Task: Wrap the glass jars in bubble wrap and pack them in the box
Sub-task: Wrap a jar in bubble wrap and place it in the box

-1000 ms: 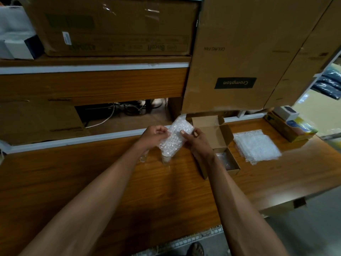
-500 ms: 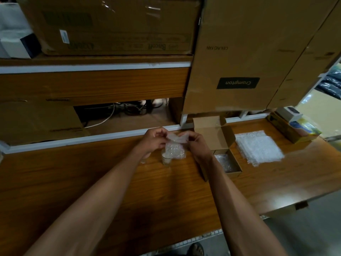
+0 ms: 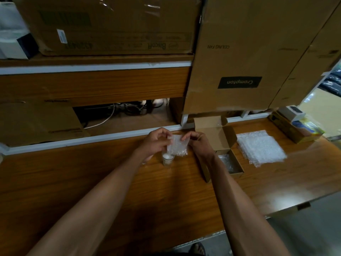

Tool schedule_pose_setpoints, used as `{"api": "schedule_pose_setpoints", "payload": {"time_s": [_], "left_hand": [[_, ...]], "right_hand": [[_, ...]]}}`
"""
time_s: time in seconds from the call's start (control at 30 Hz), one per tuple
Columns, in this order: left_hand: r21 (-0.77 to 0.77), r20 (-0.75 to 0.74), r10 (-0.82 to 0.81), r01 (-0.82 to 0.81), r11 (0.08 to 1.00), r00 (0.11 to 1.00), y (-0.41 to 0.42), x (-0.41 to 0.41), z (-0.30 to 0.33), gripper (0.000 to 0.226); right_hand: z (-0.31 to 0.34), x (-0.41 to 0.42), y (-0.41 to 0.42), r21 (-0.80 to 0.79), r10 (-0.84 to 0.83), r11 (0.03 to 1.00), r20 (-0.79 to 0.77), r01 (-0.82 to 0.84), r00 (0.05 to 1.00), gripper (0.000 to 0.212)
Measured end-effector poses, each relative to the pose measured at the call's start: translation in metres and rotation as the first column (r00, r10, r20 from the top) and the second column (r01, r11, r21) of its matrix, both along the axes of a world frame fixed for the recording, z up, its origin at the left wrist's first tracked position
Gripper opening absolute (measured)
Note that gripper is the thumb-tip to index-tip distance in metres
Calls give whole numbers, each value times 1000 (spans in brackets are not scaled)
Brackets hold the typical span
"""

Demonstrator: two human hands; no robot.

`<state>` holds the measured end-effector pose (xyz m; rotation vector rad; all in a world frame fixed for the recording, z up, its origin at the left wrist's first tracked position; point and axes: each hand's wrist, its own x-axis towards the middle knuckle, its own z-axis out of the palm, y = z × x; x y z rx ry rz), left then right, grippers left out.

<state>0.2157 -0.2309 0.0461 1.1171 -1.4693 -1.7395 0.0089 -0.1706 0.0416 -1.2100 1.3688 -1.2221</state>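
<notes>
Bubble wrap (image 3: 177, 146), a small clear sheet, hangs between both hands just above the glass jar (image 3: 167, 159), which stands upright on the wooden table (image 3: 92, 182). From the head view, the only 1 there is, the left hand (image 3: 156, 140) pinches the sheet's upper left corner with curled fingers, and the right hand (image 3: 198, 142) pinches its upper right edge the same way. The sheet's lower edge touches or nearly touches the jar's rim; I cannot tell which.

Taking the jar as the landmark: it sits directly below the left hand's grip, so that hand is the nearer, and its long axis runs vertical. The sheet hangs mostly to its right. To my eye the wrap has to come down and around that upright axis.

Right of the jar the box (image 3: 224, 159) stands open, some bubble wrap already inside. Farther right lies a stack of spare sheets (image 3: 261, 147).
</notes>
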Motion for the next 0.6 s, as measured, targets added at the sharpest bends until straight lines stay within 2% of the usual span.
{"api": "schedule_pose_setpoints", "payload": {"time_s": [0.1,0.23,0.3,0.4,0.6], "left_hand": [[-9,22,52,-52,999,998,-1,-3,1,39],[-56,69,123,-119,991,990,-2,-5,2,29],[-58,73,137,-133,989,988,-2,-5,1,26],[-88,103,182,-173,981,978,-4,-5,-2,24],[-139,123,262,-245,960,957,-1,-11,-5,19]], "right_hand": [[-1,1,-2,3,-2,1000,75,1,997,26],[-8,-1,-10,135,-68,991,352,21,933,29],[-12,-2,-12,175,-32,984,289,-20,957,32],[-11,-1,-11,120,3,993,112,-17,994,28],[-6,7,-11,18,-126,992,-59,128,990,16]]}}
